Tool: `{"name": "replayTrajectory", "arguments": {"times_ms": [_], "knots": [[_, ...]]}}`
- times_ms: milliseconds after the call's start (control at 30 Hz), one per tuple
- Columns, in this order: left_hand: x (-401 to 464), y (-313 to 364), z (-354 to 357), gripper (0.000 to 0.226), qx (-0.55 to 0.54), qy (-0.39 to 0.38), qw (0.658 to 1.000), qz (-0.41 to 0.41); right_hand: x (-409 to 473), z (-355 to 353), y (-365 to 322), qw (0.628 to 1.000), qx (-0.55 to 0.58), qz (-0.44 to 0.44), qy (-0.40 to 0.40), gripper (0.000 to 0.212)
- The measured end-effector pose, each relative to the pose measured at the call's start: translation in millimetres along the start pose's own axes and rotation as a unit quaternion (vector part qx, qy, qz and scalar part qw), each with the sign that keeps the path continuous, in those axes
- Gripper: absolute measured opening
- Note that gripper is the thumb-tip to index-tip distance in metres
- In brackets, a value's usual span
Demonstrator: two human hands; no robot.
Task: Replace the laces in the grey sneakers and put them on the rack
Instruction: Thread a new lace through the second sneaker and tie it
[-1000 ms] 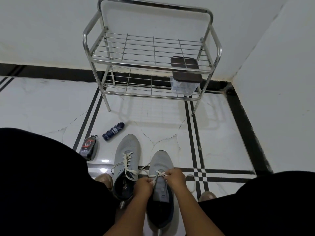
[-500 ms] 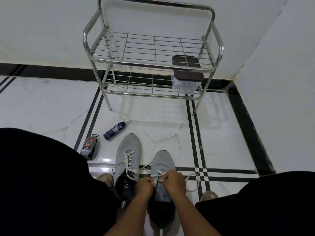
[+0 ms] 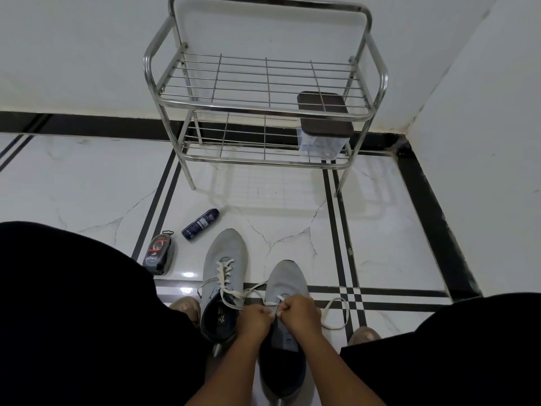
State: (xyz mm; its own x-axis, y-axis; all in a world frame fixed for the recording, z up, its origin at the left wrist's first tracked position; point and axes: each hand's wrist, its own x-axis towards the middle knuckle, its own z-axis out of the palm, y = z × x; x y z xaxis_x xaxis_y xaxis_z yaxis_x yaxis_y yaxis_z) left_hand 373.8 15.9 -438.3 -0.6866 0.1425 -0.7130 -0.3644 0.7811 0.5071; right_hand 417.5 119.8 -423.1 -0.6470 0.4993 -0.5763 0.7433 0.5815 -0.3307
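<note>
Pinching flat white lace (image 3: 273,308) — both hands (image 3: 254,319) — knit grey sneaker (image 3: 288,281).

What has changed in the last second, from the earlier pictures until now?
Both hands moved slightly toward the person along the right sneaker; the left hand and right hand now pinch the lace close together. The loose lace loop on the floor at the right grew larger. The left sneaker, rack, bottle and polish case stayed in place.
</note>
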Motion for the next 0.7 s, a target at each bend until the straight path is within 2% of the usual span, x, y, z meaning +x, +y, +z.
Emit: {"name": "replayTrajectory", "arguments": {"times_ms": [67, 133, 300, 367, 433, 500, 533, 600, 700], "knots": [[-1.7, 3.5, -1.3, 0.027, 0.004, 0.021, 1.000, -0.014, -1.4, 1.8, -0.8, 0.999, 0.030, 0.018, 0.009, 0.021], [-3.2, 5.0, -1.5, 0.008, -0.015, 0.031, 0.999, -0.010, -2.0, 1.7, 0.4, 0.998, 0.054, 0.020, 0.033, 0.013], [4.8, -0.8, 5.2, 0.020, 0.016, 0.011, 0.999, 0.037, -5.1, -10.3, 7.6, 0.995, -0.014, 0.000, 0.098, 0.028], [9.3, -2.5, 5.5, 0.018, 0.026, 0.026, 0.998, 0.048, -8.0, -9.7, 15.4, 0.997, -0.034, 0.051, 0.038, 0.037], [10.4, 0.6, 4.9, 0.013, 0.012, 0.065, 0.996, 0.052, -10.4, -6.7, 25.9, 0.994, -0.046, 0.093, -0.028, 0.033], [10.6, 11.4, -2.1, 0.014, -0.073, 0.113, 0.990, 0.034, -11.8, -5.7, 32.0, 0.993, -0.031, 0.107, -0.046, 0.034], [9.5, 21.9, -11.6, 0.014, -0.147, 0.129, 0.981, 0.017, -11.3, -6.3, 33.2, 0.993, -0.027, 0.109, -0.043, 0.034], [12.7, 45.5, -40.0, 0.016, -0.302, 0.157, 0.940, -0.005, -11.7, -8.9, 31.6, 0.992, -0.020, 0.119, -0.040, 0.035], [16.6, 72.0, -96.1, 0.021, -0.471, 0.234, 0.850, 0.011, -12.1, -11.5, 29.9, 0.989, -0.004, 0.144, -0.045, 0.036]]}}
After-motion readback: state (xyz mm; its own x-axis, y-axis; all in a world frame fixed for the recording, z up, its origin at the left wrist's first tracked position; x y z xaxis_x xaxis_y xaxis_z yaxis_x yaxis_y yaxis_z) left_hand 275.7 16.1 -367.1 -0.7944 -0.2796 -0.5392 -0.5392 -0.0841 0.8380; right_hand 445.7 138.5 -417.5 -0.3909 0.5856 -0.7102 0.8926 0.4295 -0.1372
